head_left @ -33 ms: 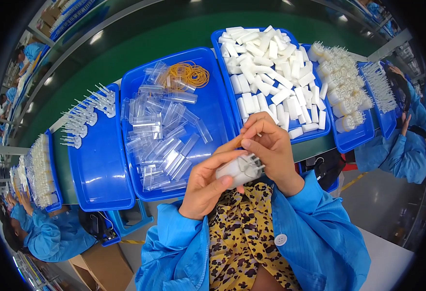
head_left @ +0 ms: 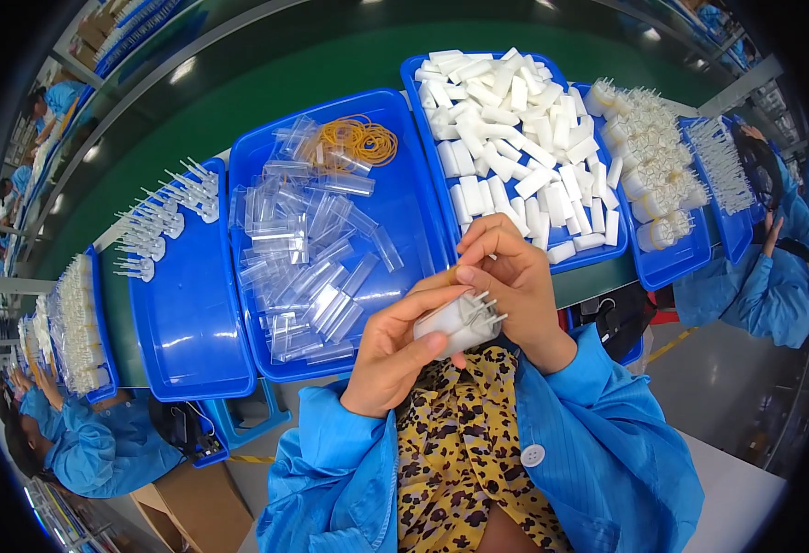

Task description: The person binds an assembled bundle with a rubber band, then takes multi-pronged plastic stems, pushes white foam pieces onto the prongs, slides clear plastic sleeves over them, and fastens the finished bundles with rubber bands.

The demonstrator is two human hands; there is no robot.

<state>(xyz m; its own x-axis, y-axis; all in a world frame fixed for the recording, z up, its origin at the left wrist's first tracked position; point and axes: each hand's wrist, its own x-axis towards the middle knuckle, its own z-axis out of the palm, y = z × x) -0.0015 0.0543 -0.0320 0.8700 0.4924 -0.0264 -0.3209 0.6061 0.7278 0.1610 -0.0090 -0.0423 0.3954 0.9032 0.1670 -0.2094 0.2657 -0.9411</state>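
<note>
the left hand [head_left: 391, 355] was wrapped around a white bundle [head_left: 441, 323], its thumb on the near side and thin prongs [head_left: 491, 310] sticking out at the bundle's right end. the right hand [head_left: 520, 290] was bent, thumb and fingers gathered beside the left index fingertip; whether anything sat between them could not be told.

the bundle was in front of the shirt, near the close edges of two blue trays: the tube tray [head_left: 404, 198] ahead and to the left, the block tray [head_left: 610, 251] ahead and to the right. room for moving was narrow between rims and torso; beyond the far rims, green bench top [head_left: 239, 83] showed in a broad band. more blue showed in the near part of the pronged-piece tray [head_left: 193, 323], with its pronged pieces [head_left: 151, 235] along the far left edge.

by count: two hands, one bundle held, at least six blue trays, one tangle of yellow bands [head_left: 358, 143]. the clear tubes [head_left: 303, 235] ran to dozens and the white blocks [head_left: 472, 195] likewise, both overlapping too much for an exact figure. the right-hand tray [head_left: 681, 263] carried many finished-looking bundles [head_left: 653, 170], crowded together.
</note>
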